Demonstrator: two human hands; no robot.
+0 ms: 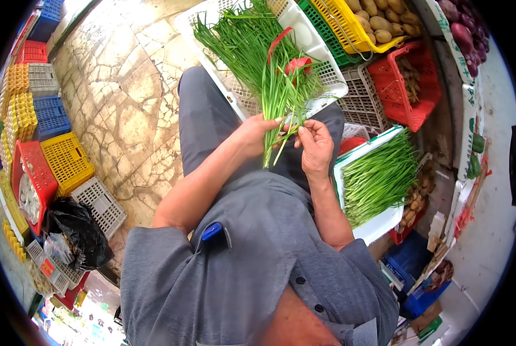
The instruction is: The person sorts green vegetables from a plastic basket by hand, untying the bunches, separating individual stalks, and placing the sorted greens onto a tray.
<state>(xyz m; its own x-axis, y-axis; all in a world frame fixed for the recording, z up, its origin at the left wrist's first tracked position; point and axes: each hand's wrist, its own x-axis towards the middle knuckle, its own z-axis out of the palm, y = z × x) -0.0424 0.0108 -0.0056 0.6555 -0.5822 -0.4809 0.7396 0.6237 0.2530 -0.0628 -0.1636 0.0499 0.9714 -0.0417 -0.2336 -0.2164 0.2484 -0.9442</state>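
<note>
My left hand [256,136] is closed round the lower stalks of a bunch of garlic chives [274,109], stalk ends pointing toward my belly. Beside it, my right hand [316,145] has its thumb and fingers pinched together on a few thin green blades at the bunch's side. The upper leaves rest over a white plastic crate [235,92], which holds more loose chives [240,40]. A red strip [278,43] and a red ribbon-like piece [297,64] lie among the leaves. My right fingertips partly hide the blades they hold.
To my right stands a white foam box [379,228] of neatly laid green stalks [379,179]. Beyond are a yellow crate of potatoes [382,26] and a red basket [390,81]. Stacked crates [67,161], egg trays [19,115] and a black bag [79,230] line the left.
</note>
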